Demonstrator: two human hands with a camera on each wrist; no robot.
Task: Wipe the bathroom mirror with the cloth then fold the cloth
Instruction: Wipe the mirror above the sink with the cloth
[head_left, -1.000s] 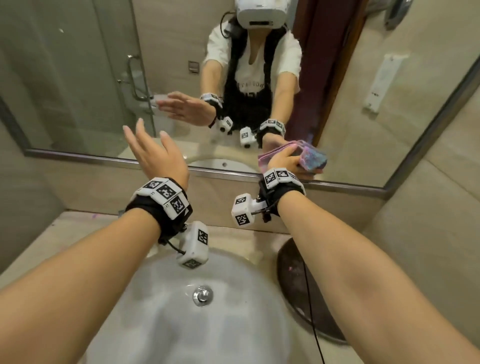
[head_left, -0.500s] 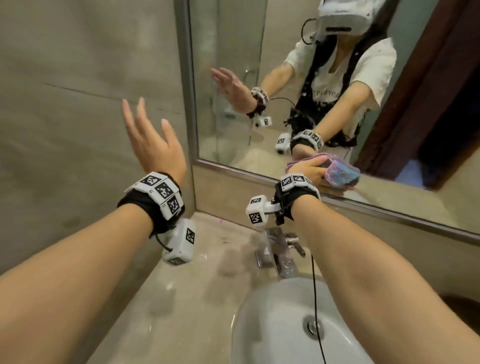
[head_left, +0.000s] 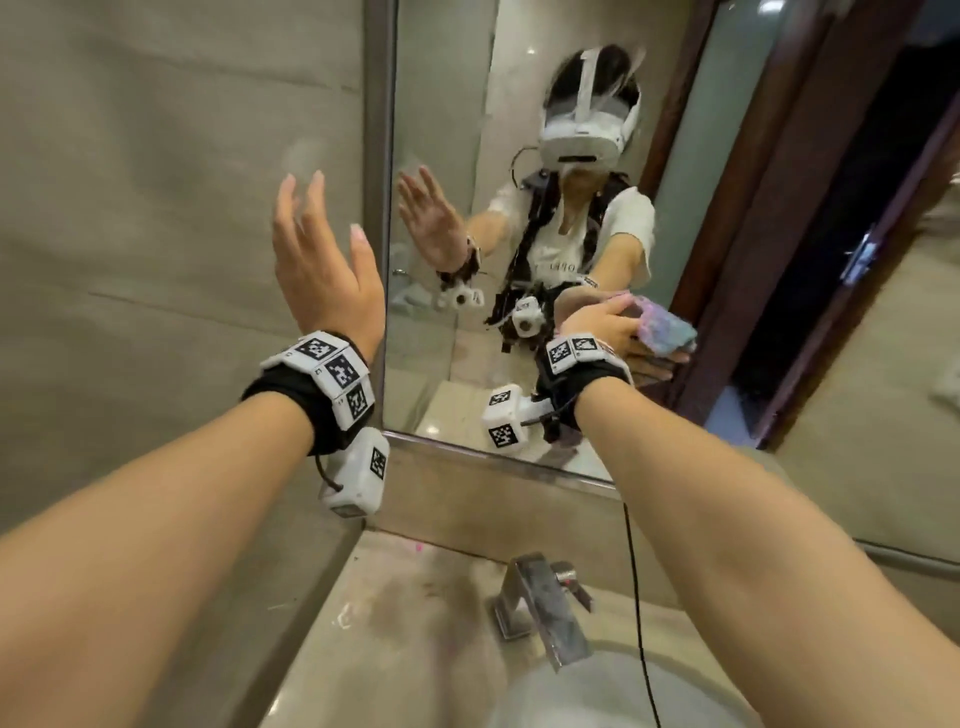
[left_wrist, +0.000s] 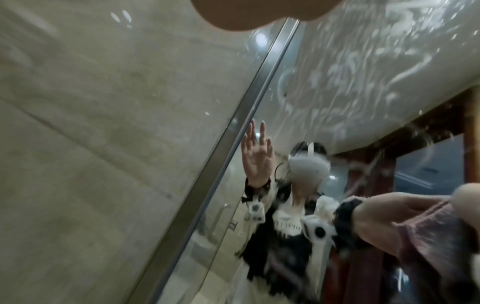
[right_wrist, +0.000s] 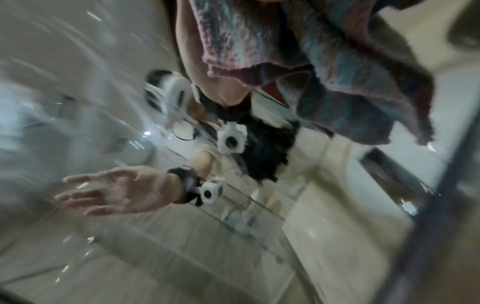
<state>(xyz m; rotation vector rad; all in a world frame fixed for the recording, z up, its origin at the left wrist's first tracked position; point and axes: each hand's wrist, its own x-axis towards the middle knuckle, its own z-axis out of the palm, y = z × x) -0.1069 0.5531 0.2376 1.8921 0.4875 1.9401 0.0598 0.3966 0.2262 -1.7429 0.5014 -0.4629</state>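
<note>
the right hand (head_left: 597, 325) presses a bunched pink and blue cloth (head_left: 667, 330) flat against the mirror (head_left: 441, 104), fingers curled over the cloth's near edge, low on the glass and just above the metal frame (head_left: 498, 457) that runs below the wrist. in the right wrist view the cloth (right_wrist: 324, 61) hangs in loose folds from the fingers, right against the glass, though that picture is blurred. the left hand (head_left: 319, 270) is raised with palm forward and fingers spread and straight, holding nothing; it is up beside the mirror's upright edge, in front of the grey tiled wall (head_left: 156, 208), and whether it touches anything cannot be told. white streaks and smears (left_wrist: 363, 51) show on the glass above the left hand in the left wrist view. below both forearms lies the stone desk (head_left: 395, 623), with a metal tap (head_left: 545, 608) under the right forearm and the white sink (head_left: 597, 696) beneath it. a black cable (head_left: 636, 597) hangs down from the right wrist over the sink.
</note>
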